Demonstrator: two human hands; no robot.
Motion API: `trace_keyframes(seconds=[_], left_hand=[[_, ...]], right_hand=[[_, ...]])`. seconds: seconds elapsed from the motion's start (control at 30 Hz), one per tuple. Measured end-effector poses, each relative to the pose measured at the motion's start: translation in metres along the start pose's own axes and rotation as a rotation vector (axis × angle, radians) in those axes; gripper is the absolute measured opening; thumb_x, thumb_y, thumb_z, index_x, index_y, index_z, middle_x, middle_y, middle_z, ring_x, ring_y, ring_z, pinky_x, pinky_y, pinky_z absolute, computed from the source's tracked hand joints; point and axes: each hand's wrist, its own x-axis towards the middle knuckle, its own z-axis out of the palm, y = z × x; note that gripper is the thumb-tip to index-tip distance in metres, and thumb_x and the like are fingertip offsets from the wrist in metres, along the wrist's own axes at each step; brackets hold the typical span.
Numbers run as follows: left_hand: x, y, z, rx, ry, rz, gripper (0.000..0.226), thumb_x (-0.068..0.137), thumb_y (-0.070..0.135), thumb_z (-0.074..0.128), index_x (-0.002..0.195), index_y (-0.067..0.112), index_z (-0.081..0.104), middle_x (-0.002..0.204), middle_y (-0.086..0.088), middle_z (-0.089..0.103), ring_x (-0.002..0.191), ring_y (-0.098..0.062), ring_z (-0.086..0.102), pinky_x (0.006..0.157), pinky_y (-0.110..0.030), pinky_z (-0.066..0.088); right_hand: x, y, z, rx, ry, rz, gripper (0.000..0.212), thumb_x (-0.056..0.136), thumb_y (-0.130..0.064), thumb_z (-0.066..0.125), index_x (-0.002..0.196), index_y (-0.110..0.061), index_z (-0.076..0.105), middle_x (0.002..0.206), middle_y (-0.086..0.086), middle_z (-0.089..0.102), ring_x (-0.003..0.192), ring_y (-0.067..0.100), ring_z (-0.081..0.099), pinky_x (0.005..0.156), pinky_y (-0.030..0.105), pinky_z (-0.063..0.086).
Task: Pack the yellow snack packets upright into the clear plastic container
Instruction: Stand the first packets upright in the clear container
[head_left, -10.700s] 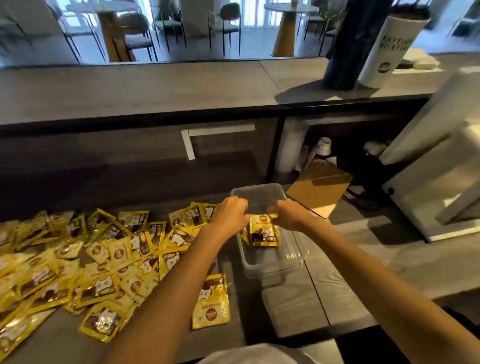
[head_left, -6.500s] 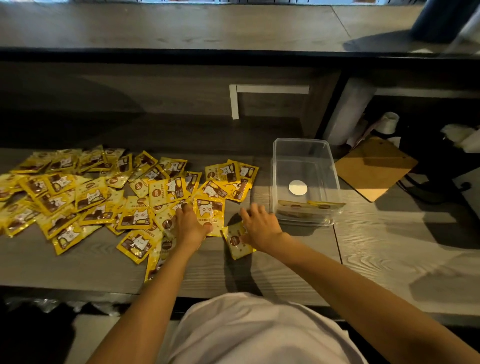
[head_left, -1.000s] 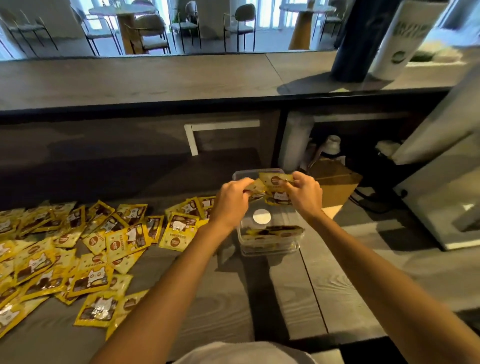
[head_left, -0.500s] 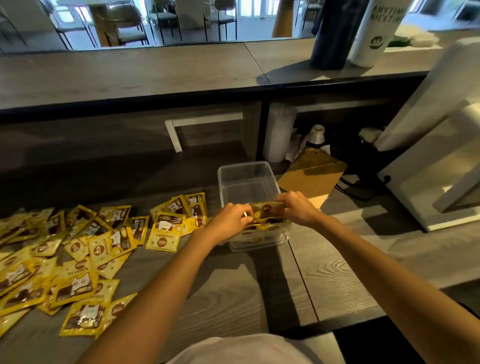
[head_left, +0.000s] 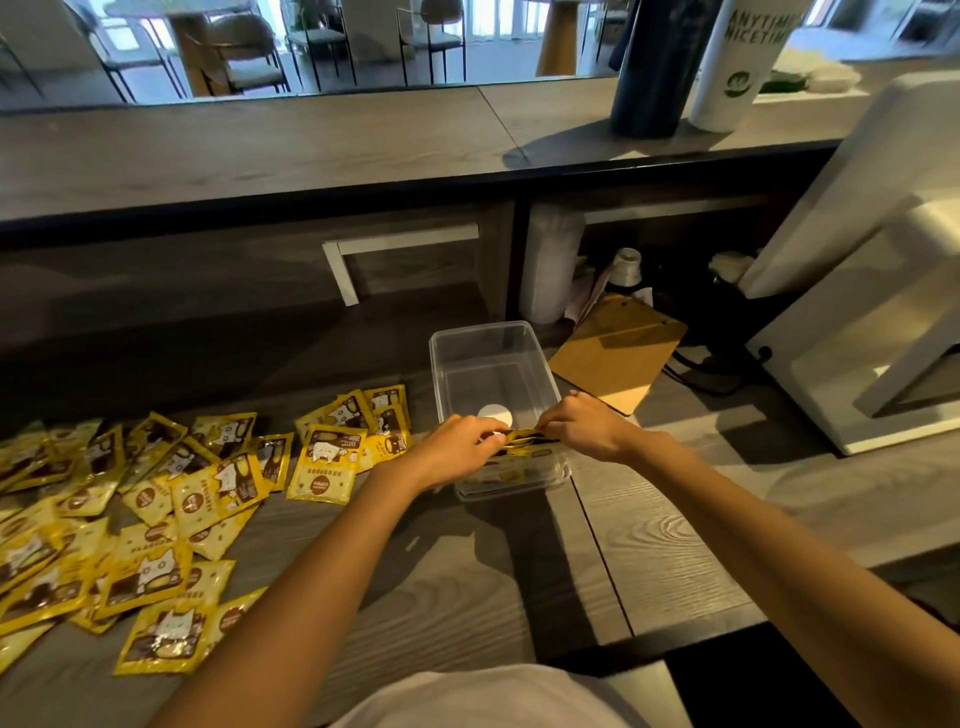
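A clear plastic container (head_left: 483, 338) stands on the grey wooden counter, a white round sticker on its floor. At its near end, yellow snack packets (head_left: 522, 441) stand on edge inside. My left hand (head_left: 457, 449) pinches the left ends of those packets, and my right hand (head_left: 584, 423) pinches the right ends, both at the container's near rim. Many more yellow packets (head_left: 156, 499) lie loose and overlapping on the counter to the left.
A brown clipboard (head_left: 618, 353) lies just right of the container's far end. A large white appliance (head_left: 872, 270) stands at the right. On the raised shelf behind are a dark bottle (head_left: 649, 62) and a white cup (head_left: 737, 62).
Both hands have lowered the held packets from above the container down into its near end. The view has shifted a little.
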Motion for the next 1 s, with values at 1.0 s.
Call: trace_keyframes(seconds=[1.0], left_hand=[[-0.041, -0.053, -0.032, -0.056, 0.705, -0.352, 0.031, 0.097, 0.008, 0.037, 0.112, 0.006, 0.064, 0.119, -0.014, 0.062, 0.107, -0.026, 0.057, 0.08, -0.03, 0.042]], right_hand=[[0.024, -0.107, 0.037, -0.157, 0.427, -0.272, 0.029, 0.095, -0.018, 0.045, 0.12, -0.01, 0.057, 0.127, 0.008, 0.059, 0.123, 0.02, 0.051, 0.116, 0.035, 0.022]])
